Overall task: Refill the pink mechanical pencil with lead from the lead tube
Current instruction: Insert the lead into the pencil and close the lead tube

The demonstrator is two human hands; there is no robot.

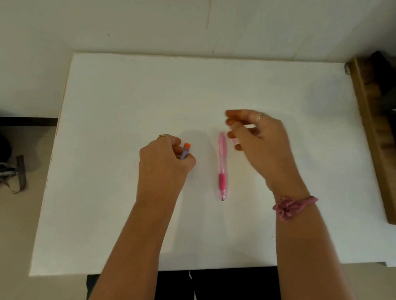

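Observation:
The pink mechanical pencil [222, 164] lies on the white board [123, 96] in the middle, tip towards me and top end away. My left hand [164, 164] is to its left, resting on the board. It is closed on the lead tube [185, 151], a bluish tube with an orange cap that sticks out between my fingers. My right hand [259, 136] hovers just right of the pencil's top end. It is blurred, with fingers pinched on a small pale pink piece [235, 141] that looks like the pencil's end cap.
The white board covers most of the table. A wooden strip [372, 143] runs along its right side with dark objects beyond. A bag with a strap [11, 174] lies on the floor at left. A pink scrunchie [291, 206] is on my right wrist.

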